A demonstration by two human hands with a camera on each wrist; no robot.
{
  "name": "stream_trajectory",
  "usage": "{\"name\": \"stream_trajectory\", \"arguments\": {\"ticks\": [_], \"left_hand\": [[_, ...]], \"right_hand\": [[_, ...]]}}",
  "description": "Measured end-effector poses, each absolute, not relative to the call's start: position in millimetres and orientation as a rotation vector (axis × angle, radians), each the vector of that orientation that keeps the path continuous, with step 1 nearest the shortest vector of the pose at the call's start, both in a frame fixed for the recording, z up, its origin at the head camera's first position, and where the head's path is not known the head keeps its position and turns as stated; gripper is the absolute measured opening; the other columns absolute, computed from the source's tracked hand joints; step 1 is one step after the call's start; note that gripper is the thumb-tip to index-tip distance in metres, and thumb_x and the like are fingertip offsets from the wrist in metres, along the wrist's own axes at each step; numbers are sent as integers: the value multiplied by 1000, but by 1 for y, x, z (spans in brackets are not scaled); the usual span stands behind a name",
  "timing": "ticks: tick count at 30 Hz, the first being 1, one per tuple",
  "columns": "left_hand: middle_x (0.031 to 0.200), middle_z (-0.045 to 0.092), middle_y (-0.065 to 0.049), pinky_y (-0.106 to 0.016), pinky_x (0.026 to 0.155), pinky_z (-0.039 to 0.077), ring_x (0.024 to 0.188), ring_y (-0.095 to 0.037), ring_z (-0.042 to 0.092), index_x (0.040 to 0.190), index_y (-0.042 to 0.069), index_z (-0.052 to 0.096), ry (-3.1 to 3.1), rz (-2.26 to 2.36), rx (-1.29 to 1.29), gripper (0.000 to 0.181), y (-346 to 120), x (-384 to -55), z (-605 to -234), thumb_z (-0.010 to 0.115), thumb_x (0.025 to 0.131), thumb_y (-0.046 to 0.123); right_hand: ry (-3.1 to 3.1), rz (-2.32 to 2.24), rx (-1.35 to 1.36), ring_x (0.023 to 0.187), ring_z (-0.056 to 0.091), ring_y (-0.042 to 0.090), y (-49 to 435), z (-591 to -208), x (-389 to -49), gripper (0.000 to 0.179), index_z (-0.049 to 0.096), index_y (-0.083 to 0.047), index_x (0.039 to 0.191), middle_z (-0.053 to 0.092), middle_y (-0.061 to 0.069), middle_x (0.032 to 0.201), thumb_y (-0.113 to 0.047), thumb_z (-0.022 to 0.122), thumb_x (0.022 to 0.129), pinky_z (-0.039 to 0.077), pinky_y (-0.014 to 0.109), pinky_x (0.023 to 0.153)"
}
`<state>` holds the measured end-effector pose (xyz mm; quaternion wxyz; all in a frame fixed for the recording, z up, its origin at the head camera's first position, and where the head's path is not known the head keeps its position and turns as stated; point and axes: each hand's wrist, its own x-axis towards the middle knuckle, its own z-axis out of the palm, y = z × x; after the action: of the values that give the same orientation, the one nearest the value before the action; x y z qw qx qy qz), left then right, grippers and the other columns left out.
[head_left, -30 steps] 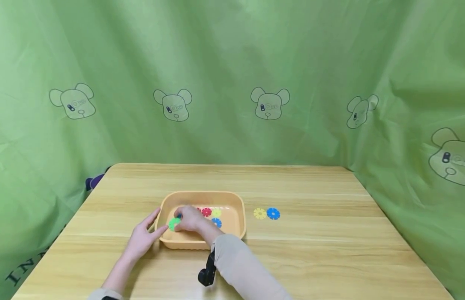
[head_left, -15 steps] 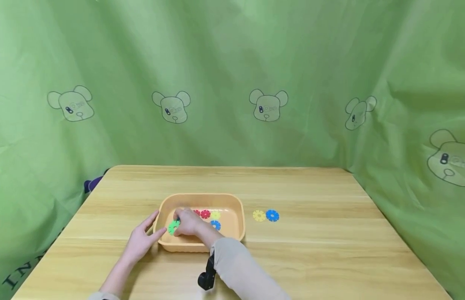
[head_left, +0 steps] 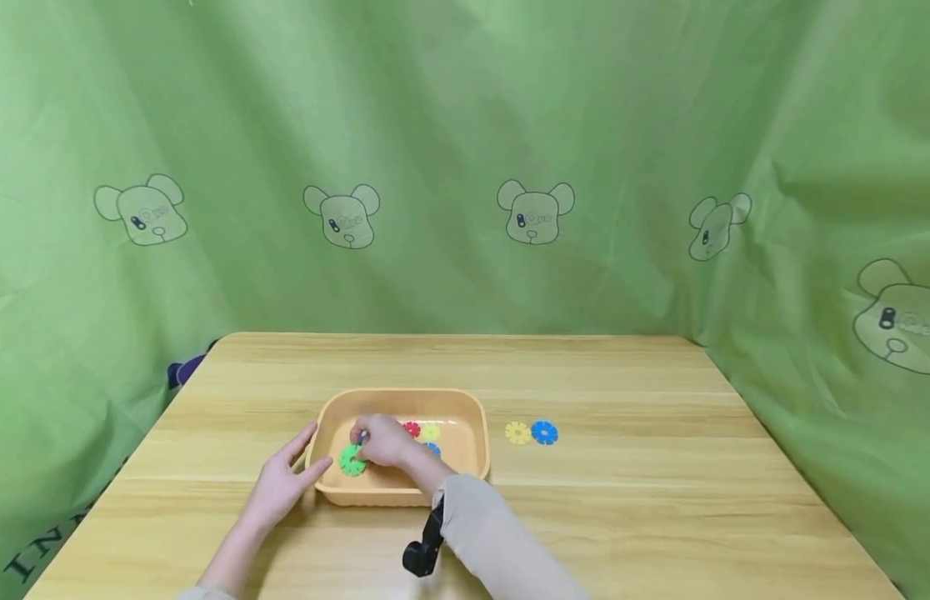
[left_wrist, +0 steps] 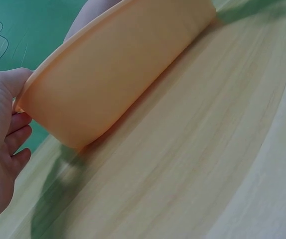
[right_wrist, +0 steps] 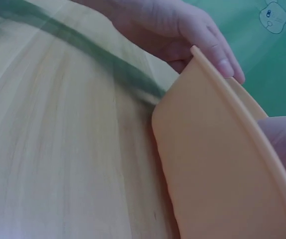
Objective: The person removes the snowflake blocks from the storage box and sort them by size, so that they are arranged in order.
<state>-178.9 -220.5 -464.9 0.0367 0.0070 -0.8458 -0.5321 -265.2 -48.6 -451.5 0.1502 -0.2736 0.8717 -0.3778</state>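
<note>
My left hand (head_left: pixel 280 482) holds the left end of the peach plastic tray (head_left: pixel 375 497), its thumb over the rim and its fingers outside; the left wrist view shows the thumb (left_wrist: pixel 17 78) at the rim. My right hand (head_left: pixel 387 442) reaches down into the tray's left half and pinches a green notched interlocking disc (head_left: pixel 352 460) at its right edge. A bit of blue (head_left: pixel 363 437) shows between thumb and index finger, mostly covered by the hand. Inside the tray, right of that hand, lie a red disc (head_left: pixel 412 430), a pale yellow disc (head_left: pixel 430 432) and a partly hidden blue disc (head_left: pixel 432 448).
To the tray's right, a yellow disc (head_left: pixel 518 432) and a blue disc (head_left: pixel 544 432) lie side by side on the wooden table (head_left: pixel 622 500). A green curtain (head_left: pixel 435 100) with bear heads surrounds the table. A black wrist camera (head_left: pixel 423 550) hangs below the right sleeve.
My right hand has shifted slightly to the right in the tray, and the green disc has moved with it. The left hand keeps its place on the tray's left end.
</note>
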Motion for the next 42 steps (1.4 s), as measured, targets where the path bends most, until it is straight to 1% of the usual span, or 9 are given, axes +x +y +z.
{"name": "stream_trajectory", "arguments": {"ticks": [2,4,7,9,14,17,26,33,42], "left_hand": [[147,27,-20,-54,109,19,133,-42,23,144,4,31,-2587,-1634,23,71,-220,-178,-465,66,86,27],[146,28,-20,-54,108,19,133,-42,24,143,3,31,-2578,-1638,26,71,-219,-178,-465,67,86,26],[146,28,-21,-54,108,19,133,-42,24,144,4,31,-2576,-1647,31,71,-219,-179,-466,67,86,25],[146,28,-22,-54,108,20,133,-41,24,144,4,30,-2582,-1648,33,71,-219,-180,-466,66,87,25],[147,27,-21,-51,109,19,134,-40,23,145,4,28,-2591,-1651,43,71,-220,-180,-467,66,87,23],[147,26,-21,-51,109,19,134,-40,23,145,4,28,-2594,-1648,48,71,-220,-180,-467,65,88,24],[145,29,-22,-55,108,21,131,-43,26,143,3,32,-2570,-1632,31,71,-219,-179,-468,67,86,25],[146,28,-21,-57,108,18,133,-43,23,144,5,30,-2579,-1650,52,71,-219,-178,-468,66,86,26],[148,26,-20,-57,108,18,133,-43,23,144,4,30,-2585,-1652,33,70,-219,-179,-468,65,88,27]], "right_hand": [[2445,-1168,-754,49,52,10,-45,-449,-264,14,62,-2,86,54,1,64,7,66,76,47,17,45],[2392,-1244,-709,45,54,14,-40,-448,-263,14,62,-1,87,55,3,60,9,64,77,44,18,38],[2356,-1311,-670,44,55,17,-32,-445,-263,12,62,-2,87,56,5,58,7,61,80,38,17,35],[2349,-1346,-655,45,56,19,-27,-444,-264,12,62,-2,88,56,5,58,6,61,81,38,18,35],[2316,-1428,-642,48,58,18,-13,-443,-268,12,63,0,88,56,5,61,8,61,80,53,27,45],[2291,-1471,-630,50,59,19,-4,-441,-268,12,63,2,89,55,5,62,9,61,80,56,32,49],[2187,-1570,-606,54,59,17,26,-425,-271,18,61,9,98,58,9,69,8,62,80,58,39,61],[2175,-1638,-524,59,60,16,53,-414,-274,22,60,8,104,60,10,74,5,63,82,58,35,63],[2145,-1787,-421,63,62,16,109,-415,-280,29,56,11,110,62,11,79,5,62,82,58,38,68]]}}
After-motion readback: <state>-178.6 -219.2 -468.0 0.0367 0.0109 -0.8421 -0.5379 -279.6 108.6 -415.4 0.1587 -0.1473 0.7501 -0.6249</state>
